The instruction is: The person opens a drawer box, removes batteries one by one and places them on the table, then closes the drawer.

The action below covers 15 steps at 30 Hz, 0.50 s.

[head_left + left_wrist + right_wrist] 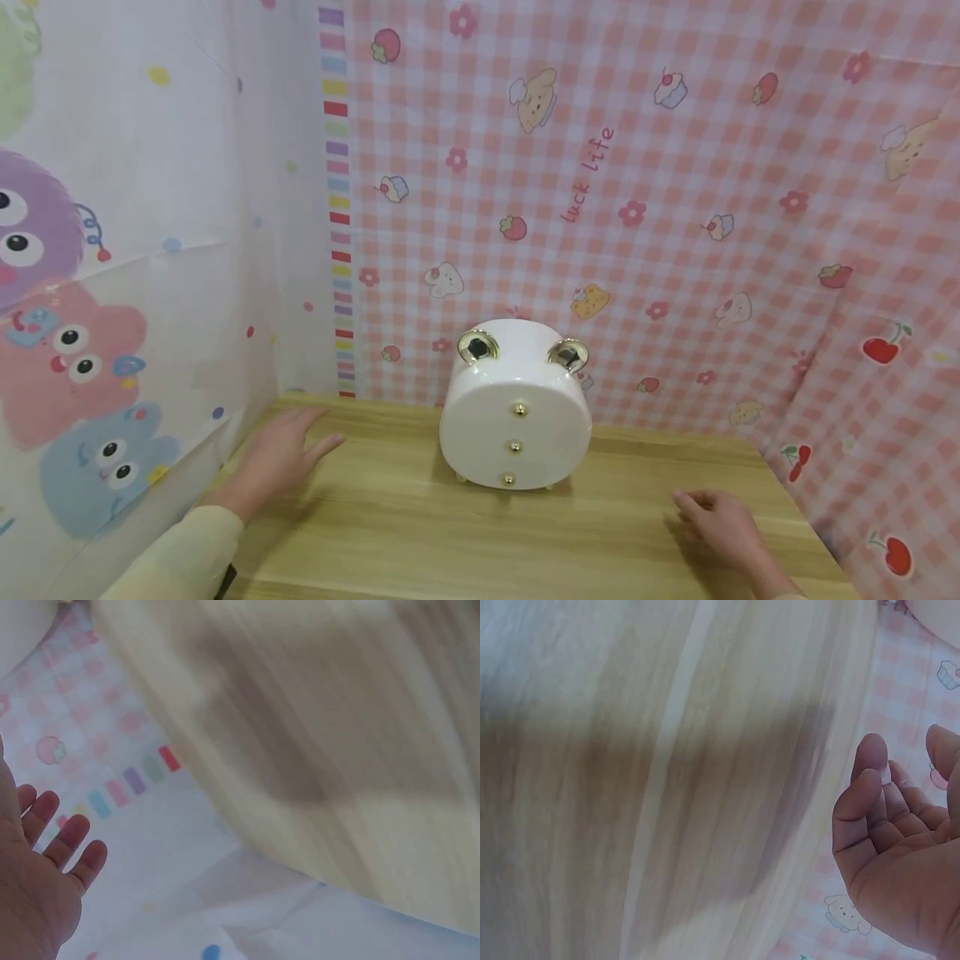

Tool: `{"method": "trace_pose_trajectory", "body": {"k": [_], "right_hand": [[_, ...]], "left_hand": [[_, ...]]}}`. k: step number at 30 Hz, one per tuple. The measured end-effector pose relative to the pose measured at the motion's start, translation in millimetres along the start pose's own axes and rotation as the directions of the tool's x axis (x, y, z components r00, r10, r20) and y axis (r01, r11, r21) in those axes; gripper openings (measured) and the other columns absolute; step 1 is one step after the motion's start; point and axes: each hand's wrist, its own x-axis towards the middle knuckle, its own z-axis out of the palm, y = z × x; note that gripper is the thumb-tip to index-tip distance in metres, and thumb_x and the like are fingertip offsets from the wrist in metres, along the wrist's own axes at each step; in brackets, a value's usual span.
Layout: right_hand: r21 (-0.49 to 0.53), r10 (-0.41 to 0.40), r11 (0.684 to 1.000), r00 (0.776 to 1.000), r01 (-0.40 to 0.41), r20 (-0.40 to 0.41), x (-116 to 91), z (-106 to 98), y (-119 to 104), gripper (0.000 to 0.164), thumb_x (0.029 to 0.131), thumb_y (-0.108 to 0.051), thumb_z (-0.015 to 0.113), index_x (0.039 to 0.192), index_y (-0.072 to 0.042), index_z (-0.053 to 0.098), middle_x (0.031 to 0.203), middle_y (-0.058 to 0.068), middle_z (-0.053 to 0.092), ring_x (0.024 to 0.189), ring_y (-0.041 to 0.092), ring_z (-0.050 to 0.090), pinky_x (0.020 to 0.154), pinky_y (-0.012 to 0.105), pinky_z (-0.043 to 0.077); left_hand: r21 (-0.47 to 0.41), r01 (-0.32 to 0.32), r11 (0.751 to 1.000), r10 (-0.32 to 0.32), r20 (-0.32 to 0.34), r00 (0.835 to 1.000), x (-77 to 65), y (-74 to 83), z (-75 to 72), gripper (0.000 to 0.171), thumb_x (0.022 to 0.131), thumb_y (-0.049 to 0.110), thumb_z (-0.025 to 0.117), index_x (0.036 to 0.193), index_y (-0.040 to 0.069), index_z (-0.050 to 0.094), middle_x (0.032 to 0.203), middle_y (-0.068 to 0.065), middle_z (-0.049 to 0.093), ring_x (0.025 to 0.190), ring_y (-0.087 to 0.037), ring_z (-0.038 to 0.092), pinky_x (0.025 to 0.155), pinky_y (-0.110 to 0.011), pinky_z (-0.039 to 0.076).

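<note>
The left grip [277,454] is kept wide, its fingers extended and its thumb spread, and nothing is held in it. The right grip [716,521] is narrower: its fingers are loosely bent, its thumb is seen parted from them in the right wrist view, and nothing is held there either. Whether the desk [390,542] is touched by either cannot be told. Between the two, a white case [480,433] is set upright on small feet [461,478] near the desk's back edge, well apart from both. Its top is fitted with two gold-rimmed eyes [477,347], its front with three gold knobs [515,447] in a column. The left grip is placed close to the back left corner, the right one near the slanting right edge. Wood-grained room is offered on both sides of the case and in front of it; behind it, little depth is given before a checked cloth [675,167] is met. The left side is bounded by a white cloth [247,167] printed with cartoon figures.
</note>
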Motion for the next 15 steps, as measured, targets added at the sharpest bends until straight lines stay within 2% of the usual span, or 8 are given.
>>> {"method": "trace_pose_trajectory", "body": {"k": [7,15], "right_hand": [[0.024,0.007,1.000,1.000,-0.007,0.008,-3,7,-7,0.057,0.109,-0.042,0.061,0.127,0.012,0.067,0.106,0.017,0.081,0.084,0.017,0.073,0.068,0.028,0.060],[0.094,0.049,0.994,0.997,-0.055,0.067,-6,19,-12,0.058,0.108,-0.045,0.061,0.130,0.009,0.067,0.099,0.007,0.076,0.082,0.016,0.066,0.066,0.030,0.060]], "left_hand": [[-0.026,-0.058,0.998,0.056,-0.044,0.997,12.7,18.1,-8.7,0.065,0.103,0.045,0.070,0.150,0.001,0.057,0.147,-0.026,0.064,0.135,-0.051,0.058,0.115,-0.069,0.045],[-0.029,-0.143,0.989,0.140,-0.099,0.985,30.8,46.5,-25.0,0.070,0.102,0.044,0.071,0.158,0.008,0.050,0.158,-0.018,0.057,0.144,-0.045,0.052,0.122,-0.066,0.040]]}}
